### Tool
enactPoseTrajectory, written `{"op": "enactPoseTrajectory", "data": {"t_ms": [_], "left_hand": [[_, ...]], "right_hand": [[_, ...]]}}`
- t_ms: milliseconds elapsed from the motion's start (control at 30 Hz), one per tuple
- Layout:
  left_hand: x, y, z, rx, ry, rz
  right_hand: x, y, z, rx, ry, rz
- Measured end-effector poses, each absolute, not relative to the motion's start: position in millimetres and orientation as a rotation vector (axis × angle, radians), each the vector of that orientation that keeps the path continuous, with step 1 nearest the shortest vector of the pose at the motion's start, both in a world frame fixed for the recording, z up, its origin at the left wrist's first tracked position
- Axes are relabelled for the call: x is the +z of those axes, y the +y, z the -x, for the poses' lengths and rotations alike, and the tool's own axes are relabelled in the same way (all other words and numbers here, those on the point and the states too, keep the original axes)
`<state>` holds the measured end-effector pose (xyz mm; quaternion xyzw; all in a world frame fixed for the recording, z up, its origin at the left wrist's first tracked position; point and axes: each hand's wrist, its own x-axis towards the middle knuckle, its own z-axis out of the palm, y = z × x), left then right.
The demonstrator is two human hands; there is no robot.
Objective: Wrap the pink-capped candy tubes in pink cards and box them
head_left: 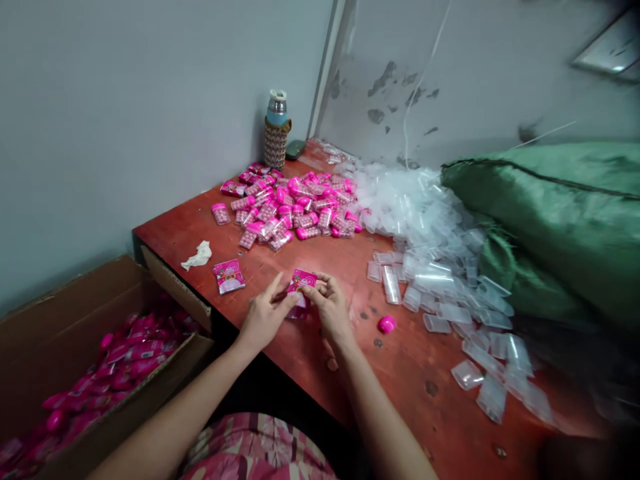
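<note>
Between my two hands, just above the red table, is a pink printed packet (303,279). My left hand (265,310) pinches its left side, and my right hand (327,303) grips its right side with the thumb across the front. Another pink packet (229,276) lies flat to the left of my hands. A loose pink cap (387,325) rests on the table to the right. Beyond my hands is a heap of clear, pink-capped containers (300,212) filled with small pink balls.
Clear plastic tubes (435,267) spread over the table's right side, beside a green sack (555,227). A cardboard box (195,353) of pink packets stands at the left. A bottle in a knitted cover (275,137) stands at the back, and a crumpled white scrap (199,255) lies near the left edge.
</note>
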<state>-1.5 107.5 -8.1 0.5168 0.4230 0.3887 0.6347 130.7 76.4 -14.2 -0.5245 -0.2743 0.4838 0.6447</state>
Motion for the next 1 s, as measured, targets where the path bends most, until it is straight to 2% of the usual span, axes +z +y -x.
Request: {"op": "enactPoseTrajectory", "data": {"t_ms": [133, 267, 367, 467, 500, 600, 800, 933, 1000], "left_hand": [[-6, 112, 5, 0.595, 0.802, -0.870], [-12, 115, 5, 0.591, 0.831, -0.882], [-14, 114, 6, 0.619, 0.868, -0.838], [-13, 112, 9, 0.651, 0.915, -0.702], [-12, 112, 10, 0.660, 0.932, -0.651], [-12, 113, 13, 0.696, 0.942, -0.492], [-16, 118, 17, 0.795, 0.882, -0.226], [-13, 121, 13, 0.863, 0.863, -0.071], [-12, 121, 10, 0.885, 0.847, -0.024]], "right_hand": [[-12, 75, -137, 1.222, -0.700, 1.224], [-10, 83, -150, 1.247, -0.947, 1.340], [-1, 108, -176, 0.903, -1.308, 1.639], [13, 150, -213, 0.404, -1.425, 1.978], [16, 165, -224, 0.141, -1.475, 2.201], [19, 203, -247, -0.079, -1.493, 2.387], [9, 221, -254, -0.104, -1.610, 2.452], [13, 182, -244, -0.081, -1.573, 2.456], [17, 148, -227, 0.078, -1.468, 2.308]]}}
